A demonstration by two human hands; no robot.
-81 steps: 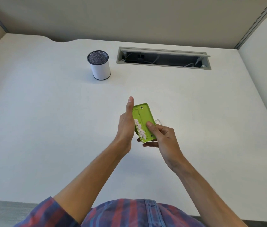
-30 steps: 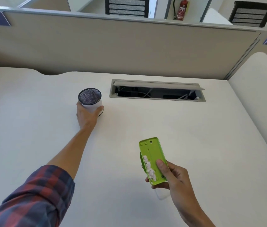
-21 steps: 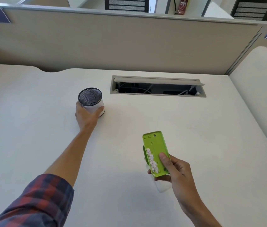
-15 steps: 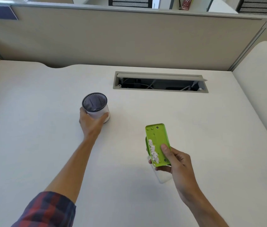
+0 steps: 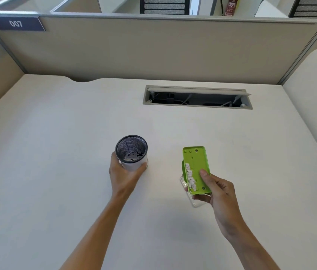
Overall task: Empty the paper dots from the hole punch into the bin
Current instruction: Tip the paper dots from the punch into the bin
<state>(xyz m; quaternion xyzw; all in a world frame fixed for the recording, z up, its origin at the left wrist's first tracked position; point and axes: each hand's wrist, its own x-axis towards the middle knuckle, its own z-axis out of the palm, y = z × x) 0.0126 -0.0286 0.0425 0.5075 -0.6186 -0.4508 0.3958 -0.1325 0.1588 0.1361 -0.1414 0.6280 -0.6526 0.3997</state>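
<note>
- While its underside is turned up, the green hole punch (image 5: pixel 196 168) is held in the right hand (image 5: pixel 215 189), whose grip is closed round its near end, thumb on top.
- White paper dots (image 5: pixel 189 177) are heaped along its left edge.
- A clear cover (image 5: pixel 194 200) is seen beneath the punch.
- Farther left, the bin (image 5: pixel 132 152) is clasped by the left hand (image 5: pixel 123 177), grip closed round its near wall; dots are seen inside.
- Both are above the tabletop (image 5: pixel 56 143).
- Beyond, a cable slot (image 5: pixel 197 97) is set in it.
</note>
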